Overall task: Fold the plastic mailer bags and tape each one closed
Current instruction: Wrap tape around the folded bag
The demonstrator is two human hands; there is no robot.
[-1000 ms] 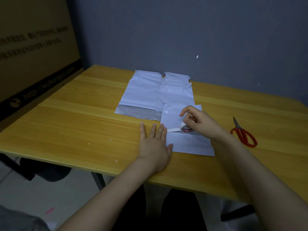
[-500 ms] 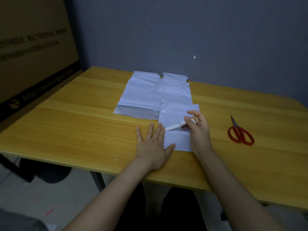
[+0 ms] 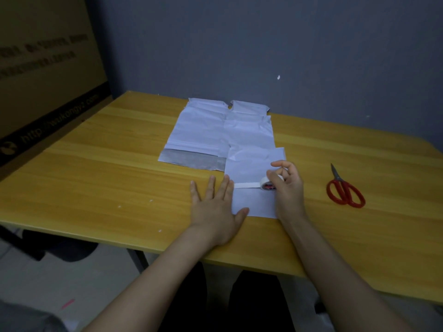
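Observation:
A folded white mailer bag [image 3: 251,168] lies near the front edge of the yellow table [image 3: 107,178]. My left hand [image 3: 215,207] rests flat on the table, its fingertips and thumb pressing the bag's left edge. My right hand [image 3: 287,185] grips a small roll of white tape [image 3: 267,183] on the bag. A strip of tape [image 3: 247,185] runs from the roll leftward across the bag to my left fingertips. Behind it, other white mailer bags [image 3: 203,133] lie flat and overlapping; one shows a grey band along its front edge.
Red-handled scissors [image 3: 345,190] lie on the table to the right of my right hand. A large cardboard box [image 3: 43,75] stands against the table's left side. A grey wall rises behind the table.
My right hand has drawn the tape roll to the right, lengthening the strip across the bag. My left hand has stayed pressed on the bag's left edge.

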